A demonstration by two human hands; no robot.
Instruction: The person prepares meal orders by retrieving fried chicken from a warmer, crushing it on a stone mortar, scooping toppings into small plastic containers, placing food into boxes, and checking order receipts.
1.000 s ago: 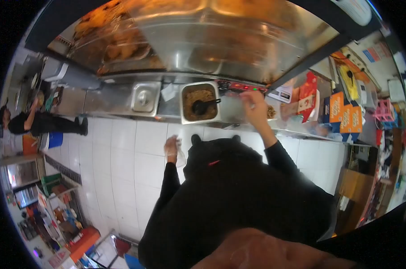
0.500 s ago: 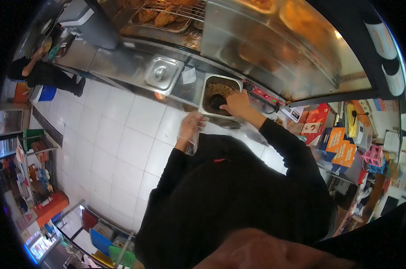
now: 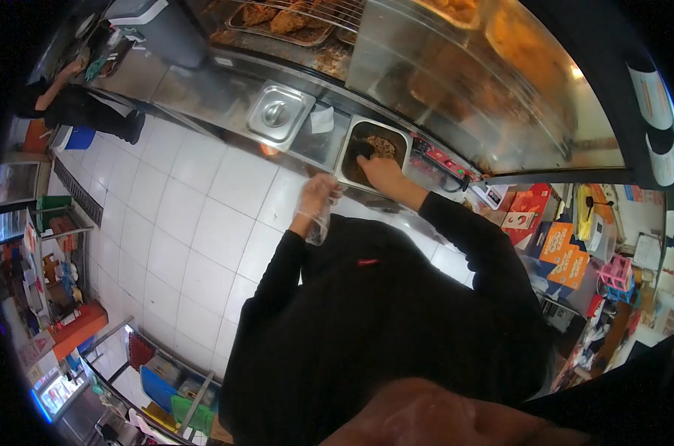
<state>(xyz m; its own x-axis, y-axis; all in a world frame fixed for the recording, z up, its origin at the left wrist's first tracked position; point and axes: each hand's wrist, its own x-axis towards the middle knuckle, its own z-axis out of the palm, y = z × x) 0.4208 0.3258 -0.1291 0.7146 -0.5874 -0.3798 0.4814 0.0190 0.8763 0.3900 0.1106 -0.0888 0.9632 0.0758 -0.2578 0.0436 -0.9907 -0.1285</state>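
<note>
Right hand [image 3: 384,174] over metal pan [image 3: 401,146], black ladle [image 3: 364,148] in its grip

Blk ladle [image 3: 364,149], brn food [image 3: 382,146], silver-gry pan [image 3: 343,157], wht floor [image 3: 175,195] w/ gry grid lines, org/blue boxes [image 3: 564,255].

Fried food [image 3: 288,21] in a display cabinet [image 3: 418,78] marks a food-shop kitchen

And here's the open-topped stainless-steel food pan [image 3: 343,151], upright, corners rounded. Inside it, brown crumbly food [image 3: 382,145] shows toward the pan's far end! And there's the black ladle [image 3: 363,148], down within the pan's left part, handle mostly hidden.
</note>
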